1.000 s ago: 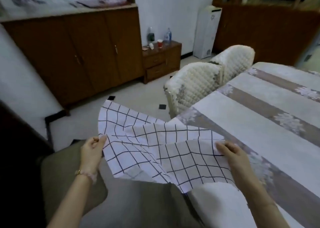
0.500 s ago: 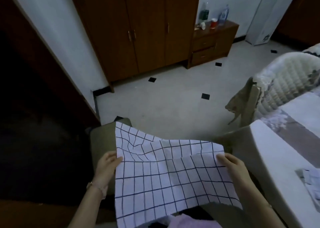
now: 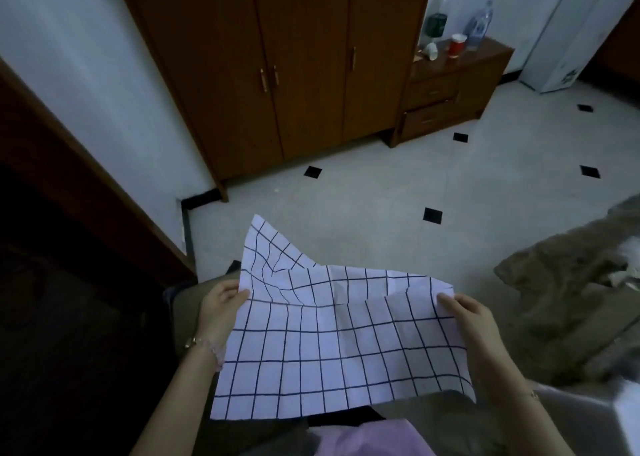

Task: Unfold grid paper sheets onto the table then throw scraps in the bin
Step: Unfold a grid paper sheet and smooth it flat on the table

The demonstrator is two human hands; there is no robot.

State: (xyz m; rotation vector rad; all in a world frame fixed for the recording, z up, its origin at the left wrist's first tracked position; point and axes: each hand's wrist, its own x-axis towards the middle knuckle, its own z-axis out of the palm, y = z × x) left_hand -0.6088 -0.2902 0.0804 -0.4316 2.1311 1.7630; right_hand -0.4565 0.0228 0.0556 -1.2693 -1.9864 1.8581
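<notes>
Pinching the sheet's left edge between thumb and fingers, the left hand (image 3: 221,303) holds one side of the grid paper sheet (image 3: 339,348); the right hand (image 3: 465,320) nips the opposite edge the same way. To do this step well, I judge both hands should draw apart evenly and keep the sheet taut before lowering it flat. The paper hangs in the air above the lap, white with dark ruled squares, creased, its far left corner buckled upward.
</notes>
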